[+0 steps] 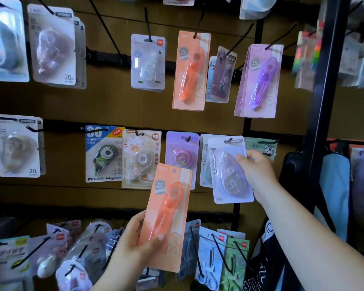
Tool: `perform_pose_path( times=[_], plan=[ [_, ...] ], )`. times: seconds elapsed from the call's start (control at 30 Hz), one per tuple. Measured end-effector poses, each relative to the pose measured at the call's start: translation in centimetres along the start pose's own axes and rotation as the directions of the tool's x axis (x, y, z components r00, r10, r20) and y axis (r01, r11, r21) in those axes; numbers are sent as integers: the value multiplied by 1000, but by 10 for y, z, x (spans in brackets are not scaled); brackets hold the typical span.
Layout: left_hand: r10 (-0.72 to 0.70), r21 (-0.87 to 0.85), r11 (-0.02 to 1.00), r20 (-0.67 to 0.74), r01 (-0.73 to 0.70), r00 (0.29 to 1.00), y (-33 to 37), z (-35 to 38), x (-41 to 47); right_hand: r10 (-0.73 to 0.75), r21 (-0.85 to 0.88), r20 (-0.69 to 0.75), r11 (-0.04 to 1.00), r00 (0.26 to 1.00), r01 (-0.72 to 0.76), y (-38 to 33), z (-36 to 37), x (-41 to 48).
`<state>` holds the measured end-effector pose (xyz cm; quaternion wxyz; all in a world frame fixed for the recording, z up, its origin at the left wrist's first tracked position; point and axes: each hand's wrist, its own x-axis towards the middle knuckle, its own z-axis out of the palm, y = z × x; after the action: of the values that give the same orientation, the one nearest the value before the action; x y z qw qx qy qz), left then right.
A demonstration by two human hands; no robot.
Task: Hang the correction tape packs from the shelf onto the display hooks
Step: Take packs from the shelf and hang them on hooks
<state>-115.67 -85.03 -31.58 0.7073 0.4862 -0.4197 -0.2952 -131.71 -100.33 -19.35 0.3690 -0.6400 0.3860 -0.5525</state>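
Observation:
My left hand (135,242) grips an orange correction tape pack (166,215) by its lower part and holds it upright in front of the display wall. My right hand (259,171) holds a pale lilac pack (229,171) by its right edge, its hang hole sitting at a black hook (227,141) in the middle row. A matching orange pack (190,70) hangs on a hook in the upper row.
Black hooks with many packs cover the brown panel: a purple pack (259,80) upper right, a blue and green pack (102,153) and a cat-print pack (141,158) in the middle row. A black upright post (324,101) stands at right. More packs hang below.

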Motion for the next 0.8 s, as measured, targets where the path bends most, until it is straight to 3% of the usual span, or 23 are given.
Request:
perform_pose_path(
  times=[0.43, 0.67, 0.8],
  plan=[
    [18, 60, 998, -13, -17, 1000, 13, -12, 2, -57, -145, -79, 988, 995, 45, 8, 31, 36],
    [61, -18, 998, 24, -60, 998, 27, -18, 2, -41, -185, -113, 983, 993, 20, 8, 36, 19],
    [87, -38, 996, 40, -86, 995, 33, -17, 0, -212, -71, -246, 977, 946, 200, 6, 24, -25]
  ],
)
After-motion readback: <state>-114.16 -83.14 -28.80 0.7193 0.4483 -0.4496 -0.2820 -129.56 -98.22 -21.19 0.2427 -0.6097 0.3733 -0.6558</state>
